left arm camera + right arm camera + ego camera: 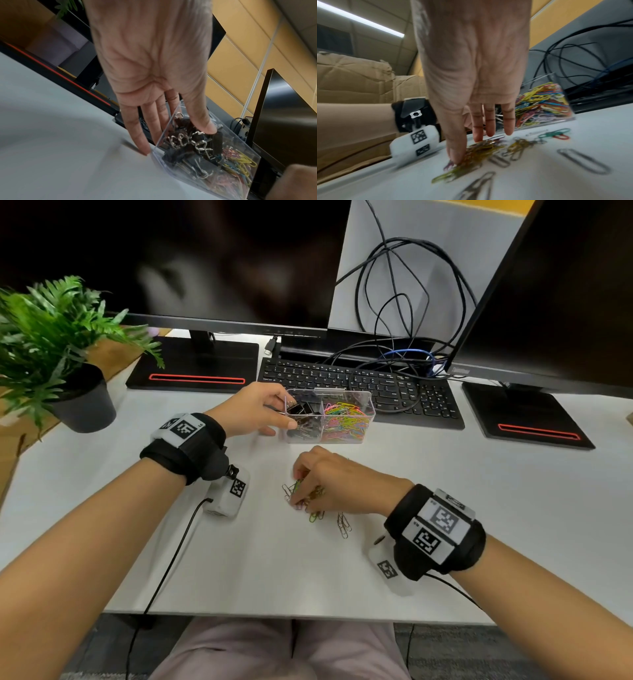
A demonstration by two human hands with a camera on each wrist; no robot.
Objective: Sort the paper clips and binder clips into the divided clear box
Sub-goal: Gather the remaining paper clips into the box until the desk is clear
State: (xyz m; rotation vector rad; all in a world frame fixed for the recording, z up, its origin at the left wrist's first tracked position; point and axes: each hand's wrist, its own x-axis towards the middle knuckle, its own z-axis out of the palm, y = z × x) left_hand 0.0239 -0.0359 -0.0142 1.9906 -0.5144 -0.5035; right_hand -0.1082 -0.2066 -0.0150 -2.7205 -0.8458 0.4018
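Paper clips [317,505] lie loose in a small scatter on the white desk [479,508], just in front of the clear box [368,405]. More coloured paper clips fill the box's right compartment [346,422], and black binder clips [303,412] fill the left one, with a divider between them.

The right hand [329,481] is over the loose scatter, palm down; its thumb [453,152] presses on a bunch of yellow-green clips, and the other fingers [489,121] reach down towards the desk just beyond them. Whether any clip is actually pinched I cannot tell, as the view is blurred there. Several silver clips [582,161] lie apart nearer the wrist camera, and a green and a red one [556,134] lie close to the box.

The left hand [253,412] holds the box at its left end: the thumb [200,121] is inside on the binder clips, and the fingers [137,132] lie straight along the outside wall, so the wall is pinched between them.

Behind the box sit a keyboard [394,392], two monitors and tangled cables [411,302]; a potted plant [58,347] stands at the far left.
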